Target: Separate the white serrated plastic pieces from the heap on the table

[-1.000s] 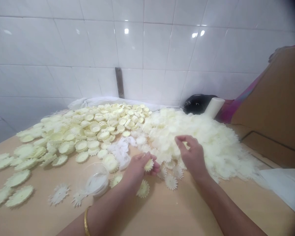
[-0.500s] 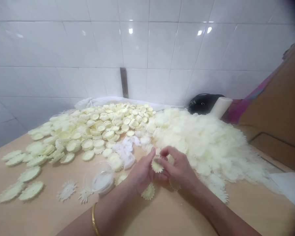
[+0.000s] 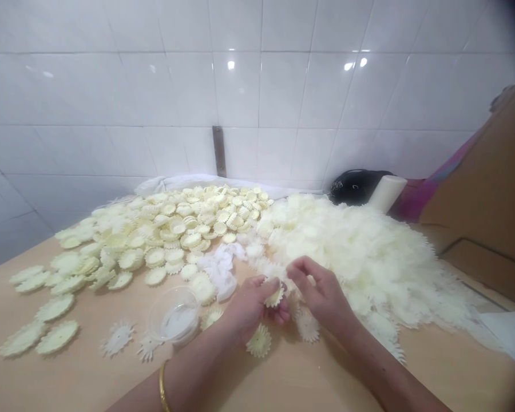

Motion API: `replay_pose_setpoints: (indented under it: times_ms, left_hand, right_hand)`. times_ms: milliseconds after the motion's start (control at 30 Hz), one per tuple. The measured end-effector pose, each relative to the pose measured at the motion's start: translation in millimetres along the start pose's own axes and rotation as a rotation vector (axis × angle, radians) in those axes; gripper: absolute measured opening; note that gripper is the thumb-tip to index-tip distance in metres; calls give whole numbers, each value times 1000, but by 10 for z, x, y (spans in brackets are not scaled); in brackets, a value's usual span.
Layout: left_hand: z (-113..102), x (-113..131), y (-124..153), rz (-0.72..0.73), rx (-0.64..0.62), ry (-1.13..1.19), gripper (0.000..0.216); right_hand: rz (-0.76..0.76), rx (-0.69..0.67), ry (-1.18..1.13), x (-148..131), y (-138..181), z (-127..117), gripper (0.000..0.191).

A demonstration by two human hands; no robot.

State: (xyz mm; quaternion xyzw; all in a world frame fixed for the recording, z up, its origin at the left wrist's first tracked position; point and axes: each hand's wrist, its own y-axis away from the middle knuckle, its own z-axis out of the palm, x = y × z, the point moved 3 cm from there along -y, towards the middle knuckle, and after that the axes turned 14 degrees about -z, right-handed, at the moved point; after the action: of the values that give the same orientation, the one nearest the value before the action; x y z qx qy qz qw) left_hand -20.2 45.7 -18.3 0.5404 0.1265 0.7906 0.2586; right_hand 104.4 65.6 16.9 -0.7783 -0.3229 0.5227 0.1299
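My left hand (image 3: 252, 304) is closed on a pale yellow flower disc (image 3: 274, 296) with a notched, petal-like edge, its thumb lying on the disc's upper left. Just to the right, my right hand (image 3: 320, 292) is apart from that disc, thumb and fingers bent together; whether something tiny is between them is hidden. Below the left hand, another yellow notched disc (image 3: 258, 341) lies on the table. A whiter notched piece (image 3: 308, 326) is under the right hand. A clear round tub (image 3: 174, 320) with white contents stands left of my left forearm.
A heap of cupped yellow discs (image 3: 189, 223) spreads over the back left. At the right is a mound of thin pale petal pieces (image 3: 347, 257). Behind it stand a white roll (image 3: 387, 193) and a black object (image 3: 356, 186). A cardboard box (image 3: 484, 217) bounds the right side, a tiled wall (image 3: 283, 91) the back.
My right hand has come away from the disc and moved slightly right. The left hand keeps hold of the disc, its thumb now lowered over it. The view has tilted up a little.
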Motion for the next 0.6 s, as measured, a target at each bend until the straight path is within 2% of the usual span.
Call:
replay_pose_setpoints:
  times_ms: [67, 167, 267, 300, 500, 600]
  left_hand:
    - [-5, 6, 13, 33, 29, -36, 27]
    - [25, 18, 37, 112, -24, -159, 30]
    - [55, 17, 55, 123, -53, -266, 30]
    - [62, 19, 59, 119, -50, -286, 29]
    - [109, 56, 74, 152, -81, -298, 28]
    - [120, 56, 80, 161, -90, -270, 27]
  right_hand:
    - [-45, 6, 78, -5, -5, 0, 22]
    - [-35, -2, 137, 7, -8, 27, 28]
    - [-16, -7, 77, 10, -19, 33, 13]
    - [-14, 5, 57, 11, -25, 22, 14]
    - [-51, 225, 119, 22, -48, -84, 23]
    - [-67, 263, 155, 16, -58, -100, 24]
